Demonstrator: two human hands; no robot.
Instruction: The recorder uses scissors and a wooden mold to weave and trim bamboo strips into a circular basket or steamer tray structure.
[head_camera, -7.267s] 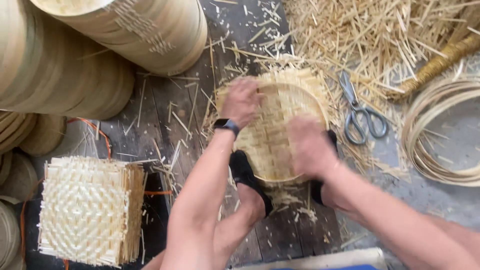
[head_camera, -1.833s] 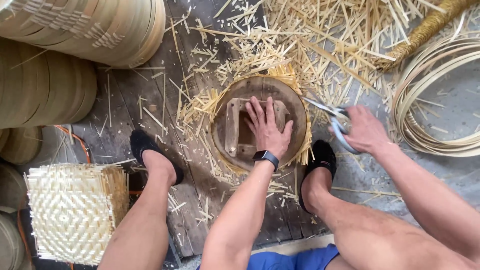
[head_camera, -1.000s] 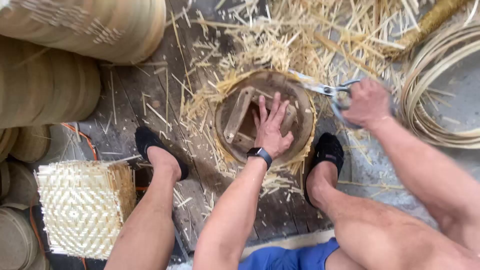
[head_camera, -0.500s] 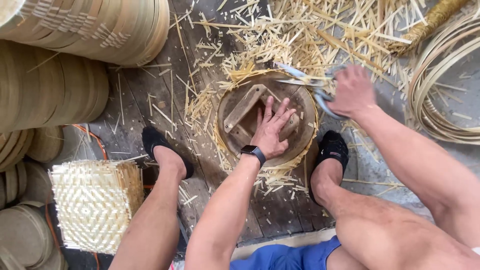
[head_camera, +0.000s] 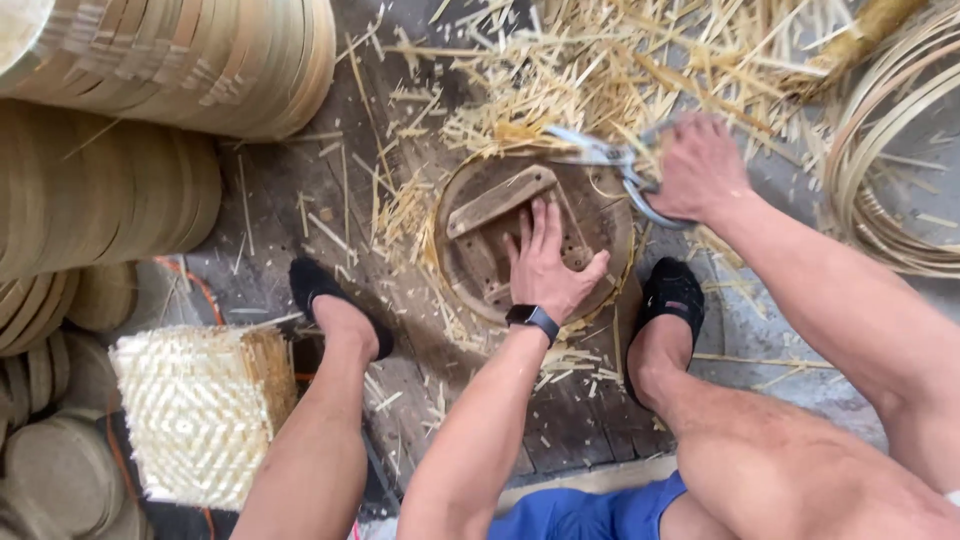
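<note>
Seemingly left hand (head_camera: 548, 266) flat on round wooden form (head_camera: 535, 240), right hand (head_camera: 697, 168) gripping scissors (head_camera: 612, 163).

One head-worn camera looks steeply down, close over the wooden floor (head_camera: 300, 200).

a basket-weaving workshop, worked at floor level. stacks of finished round bamboo rims (head_camera: 170, 60) lie piled along the left, with smaller woven discs (head_camera: 55, 480) below them. a pile of square woven mats (head_camera: 200, 415) sits by the left foot. coils of split cane (head_camera: 890, 150) lie at the right, and straw-coloured offcuts (head_camera: 600, 70) litter the dark plank floor (head_camera: 570, 430). a round wooden form (head_camera: 535, 235) and scissors (head_camera: 610, 165) lie among the trimmings.
</note>
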